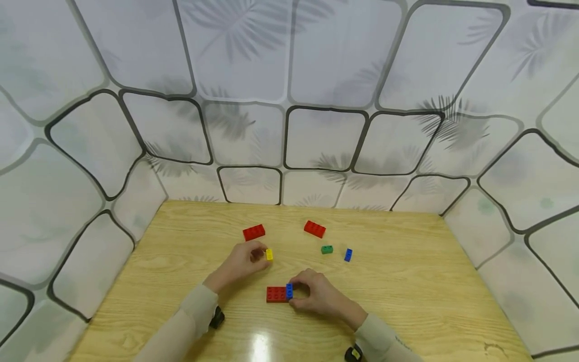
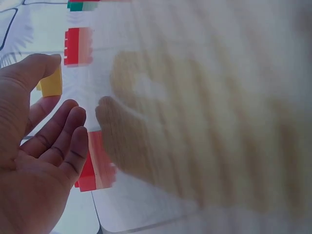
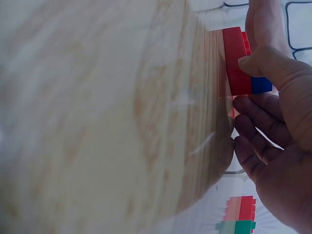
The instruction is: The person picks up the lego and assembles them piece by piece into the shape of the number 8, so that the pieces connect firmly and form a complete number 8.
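My left hand (image 1: 244, 261) pinches a small yellow toy brick (image 1: 269, 255) between thumb and finger, held over the table; the same yellow brick (image 2: 51, 82) shows in the left wrist view with the other fingers loosely spread below it. My right hand (image 1: 318, 294) grips the right end of a red brick (image 1: 276, 294), where a small blue brick (image 1: 289, 291) sits across its top. In the right wrist view the thumb lies against the side of the red brick (image 3: 237, 61), with the blue brick (image 3: 261, 85) on its studs.
Two more red bricks, one on the left (image 1: 254, 232) and one on the right (image 1: 314, 229), lie farther back on the wooden table (image 1: 407, 286). A green brick (image 1: 327, 249) and another blue brick (image 1: 348, 255) lie right of centre. Patterned cloth (image 1: 325, 138) surrounds the table's back and sides.
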`<state>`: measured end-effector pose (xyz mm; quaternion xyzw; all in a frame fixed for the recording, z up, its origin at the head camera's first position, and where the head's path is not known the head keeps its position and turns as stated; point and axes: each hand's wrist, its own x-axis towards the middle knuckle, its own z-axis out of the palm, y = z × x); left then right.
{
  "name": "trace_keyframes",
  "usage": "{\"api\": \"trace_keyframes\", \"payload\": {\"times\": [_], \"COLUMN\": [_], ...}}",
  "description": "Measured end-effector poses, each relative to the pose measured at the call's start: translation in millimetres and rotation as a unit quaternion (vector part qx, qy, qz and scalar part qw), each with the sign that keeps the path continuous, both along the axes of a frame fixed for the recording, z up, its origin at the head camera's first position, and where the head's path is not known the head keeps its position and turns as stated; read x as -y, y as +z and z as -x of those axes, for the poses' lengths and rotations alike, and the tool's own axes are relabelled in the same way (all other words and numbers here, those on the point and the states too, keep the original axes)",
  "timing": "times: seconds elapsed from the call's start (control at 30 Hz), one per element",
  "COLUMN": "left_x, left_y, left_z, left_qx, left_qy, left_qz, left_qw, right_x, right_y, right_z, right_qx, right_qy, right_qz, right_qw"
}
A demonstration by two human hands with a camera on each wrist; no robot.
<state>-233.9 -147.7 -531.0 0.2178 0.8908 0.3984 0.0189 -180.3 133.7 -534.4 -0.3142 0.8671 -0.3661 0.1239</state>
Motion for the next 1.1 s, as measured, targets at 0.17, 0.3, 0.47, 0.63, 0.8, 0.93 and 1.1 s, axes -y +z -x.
{"api": "trace_keyframes", "payload": {"times": [0.17, 0.3, 0.47, 0.63, 0.8, 0.93, 1.1], "left_x": [2.6, 4.2, 4.5, 4.3, 5.4, 6.5, 7.4], "left_y": [3.4, 4.5, 4.9, 7.1, 5.6, 3.9, 1.4], "left_z": [-11.6, -20.8, -30.9, -41.1, -50.3, -55.7, -59.8], "left_qx": [0.008, 0.003, -0.004, -0.01, -0.009, -0.004, -0.012], "left_qy": [-0.006, -0.017, -0.035, -0.06, -0.075, -0.079, -0.082], "left_qz": [0.013, 0.018, 0.011, -0.002, -0.012, -0.017, -0.021], "left_qw": [0.9999, 0.9997, 0.9993, 0.9981, 0.9971, 0.9967, 0.9963], "right_x": [0.6, 0.6, 0.2, 0.4, 0.8, 0.8, 0.8], "right_y": [0.3, -0.7, -1.6, -1.7, 0.7, 2.7, 3.0], "right_z": [-0.3, -0.2, -0.3, -0.1, 0.4, 1.0, 2.0], "right_qx": [-0.001, -0.001, 0.005, 0.014, 0.01, 0.012, 0.016], "right_qy": [0.001, -0.001, -0.009, -0.022, -0.028, -0.027, -0.032], "right_qz": [0.001, 0.0, 0.001, -0.003, -0.005, -0.008, -0.013], "right_qw": [1.0, 1.0, 1.0, 1.0, 1.0, 1.0, 0.999]}}
